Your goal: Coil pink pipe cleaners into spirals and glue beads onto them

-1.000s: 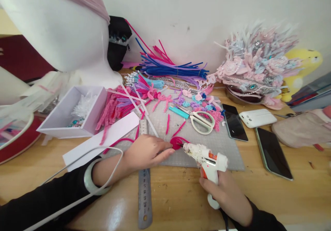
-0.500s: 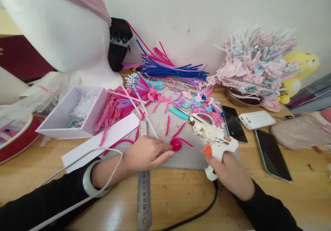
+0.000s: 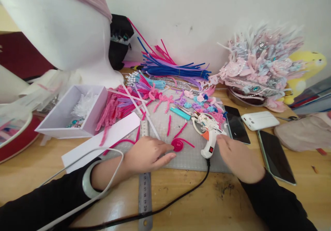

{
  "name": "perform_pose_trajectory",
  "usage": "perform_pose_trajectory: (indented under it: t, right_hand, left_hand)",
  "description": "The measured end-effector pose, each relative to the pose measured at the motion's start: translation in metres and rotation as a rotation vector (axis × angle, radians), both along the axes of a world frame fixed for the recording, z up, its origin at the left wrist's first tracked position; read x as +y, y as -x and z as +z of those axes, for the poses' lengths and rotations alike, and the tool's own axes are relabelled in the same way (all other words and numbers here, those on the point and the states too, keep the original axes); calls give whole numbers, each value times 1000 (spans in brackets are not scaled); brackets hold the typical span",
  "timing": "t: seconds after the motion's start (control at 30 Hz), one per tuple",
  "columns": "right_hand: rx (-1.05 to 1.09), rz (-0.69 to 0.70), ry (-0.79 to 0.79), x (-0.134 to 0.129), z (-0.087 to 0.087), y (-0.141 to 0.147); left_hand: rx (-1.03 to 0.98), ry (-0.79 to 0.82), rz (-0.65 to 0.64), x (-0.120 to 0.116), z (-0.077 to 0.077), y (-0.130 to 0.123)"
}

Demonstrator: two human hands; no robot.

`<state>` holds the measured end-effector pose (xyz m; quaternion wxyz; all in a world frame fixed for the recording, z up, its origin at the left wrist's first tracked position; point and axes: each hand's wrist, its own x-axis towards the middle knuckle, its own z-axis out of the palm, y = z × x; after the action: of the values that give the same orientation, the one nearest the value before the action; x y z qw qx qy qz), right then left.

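My left hand [image 3: 150,155] lies palm down over the metal ruler [image 3: 145,200], its fingers apart and a fingertip at the edge of a coiled magenta pipe cleaner [image 3: 178,144] on the grey cutting mat [image 3: 165,162]. A white glue gun [image 3: 210,143] with an orange trigger rests on the mat, its nozzle end by the scissors [image 3: 198,125]. Just right of its handle is my right hand [image 3: 239,158], fingers apart and holding nothing. Short magenta pieces [image 3: 169,125] and a turquoise tool [image 3: 180,113] lie beyond the coil.
A white box [image 3: 69,132] and a white strip [image 3: 103,143] are at the left. Blue pipe cleaners [image 3: 178,71] lie at the back. Two phones [image 3: 276,156], a power bank [image 3: 260,119] and a decorated headpiece [image 3: 258,65] stand or lie at the right. The gun's black cord [image 3: 176,200] crosses the ruler.
My right hand has let go of the glue gun and moved slightly right. The gun now lies on the mat, and its cord has shifted across the ruler. My left hand has barely moved.
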<state>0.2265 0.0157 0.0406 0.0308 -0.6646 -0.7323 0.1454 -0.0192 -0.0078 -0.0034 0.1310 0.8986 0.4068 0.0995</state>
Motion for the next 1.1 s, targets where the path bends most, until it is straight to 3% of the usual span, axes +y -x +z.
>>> perform_pose_trajectory:
  t: [0.07,0.2,0.27,0.57,0.8,1.1]
  right_hand:
    - [292,-18,35,-6,7,2]
    - [1080,19,402,-14,13,17]
    - [1273,20,519,-16,9,27]
    - [1455,-102,569,-30,-18,58]
    - [1630,-312,693,-42,-26,76]
    - [1584,-306,672,-45,-27,75]
  left_hand:
    - [-16,-10,9,-1,0,0]
    - [-103,-22,49,-2,-3,0]
    - [-159,-43,64,-2,-5,-1]
    - [-598,-258,111,-19,9,-8]
    - [-579,-226,97,-24,8,-11]
    - [-583,-228,110,-24,10,-11]
